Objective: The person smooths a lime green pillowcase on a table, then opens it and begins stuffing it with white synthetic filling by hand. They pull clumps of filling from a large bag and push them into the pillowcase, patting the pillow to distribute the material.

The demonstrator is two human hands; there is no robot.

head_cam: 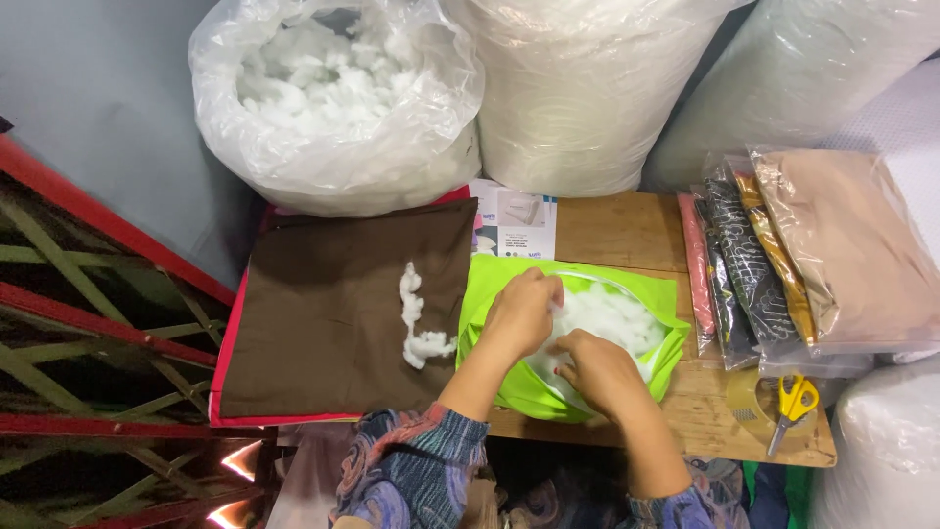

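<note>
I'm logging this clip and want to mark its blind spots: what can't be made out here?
Head view only:
- Fingers of the left hand and right hand: buried in white stuffing, so grip unclear.
- Green cover: its opening is hidden by both hands.
- Leaflet: partly under the brown cloth.
- Tape roll: partly behind the yellow scissors.
- Big sacks: cut off by the top edge.

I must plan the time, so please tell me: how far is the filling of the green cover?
Done: white stuffing already bulges in the green cover. In hand: left hand and right hand press into its opening. Left: a tuft lies on the flat brown cover, and the cover's opening is not closed.
</note>
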